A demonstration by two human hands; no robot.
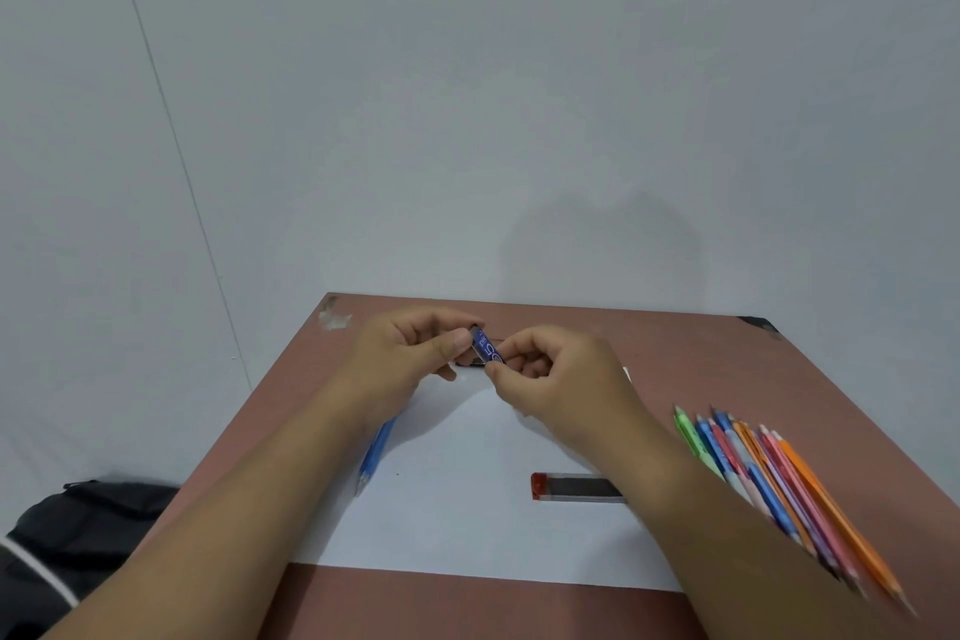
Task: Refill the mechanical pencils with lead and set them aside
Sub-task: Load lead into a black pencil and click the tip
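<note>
A small blue lead case [484, 346] with white print is held above the far end of a white sheet of paper [457, 499]. My left hand [410, 359] grips its upper end between thumb and fingers. My right hand [556, 374] pinches its lower end. A blue mechanical pencil [375, 452] lies on the paper's left edge, partly under my left wrist. A clear lead tube with a red cap [571, 487] lies on the paper by my right forearm. Several coloured mechanical pencils [769, 478] lie in a row on the right of the table.
The brown table [675, 343] stands against a plain white wall. A dark bag [78, 525] sits on the floor to the left of the table. A small dark thing lies on the table just behind the hands, mostly hidden.
</note>
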